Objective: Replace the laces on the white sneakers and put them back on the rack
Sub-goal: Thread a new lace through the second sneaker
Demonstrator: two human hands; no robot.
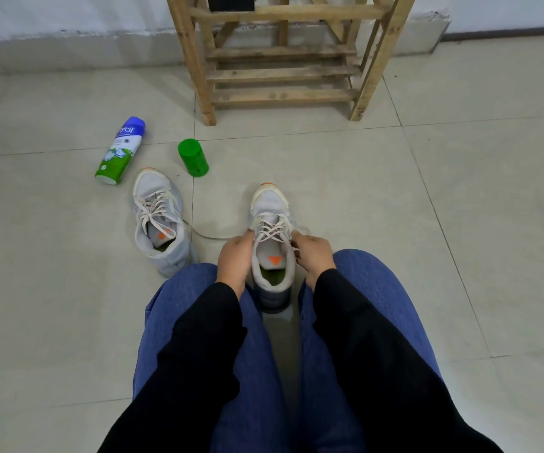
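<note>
Currently left hand (234, 255) and right hand (313, 253) each pinch the lace (271, 231) at the near sneaker's (269, 201) top eyelets.

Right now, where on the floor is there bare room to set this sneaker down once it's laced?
Bare tile lies right of the held sneaker and ahead of its toe up to the rack. The left is crowded: other sneaker, trailing lace, green cap, spray can.

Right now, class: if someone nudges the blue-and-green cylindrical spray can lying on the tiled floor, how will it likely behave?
The blue-and-green spray can lies on its side, so it would probably roll. The smooth floor tiles likely offer little grip. It looks rigid.
</note>
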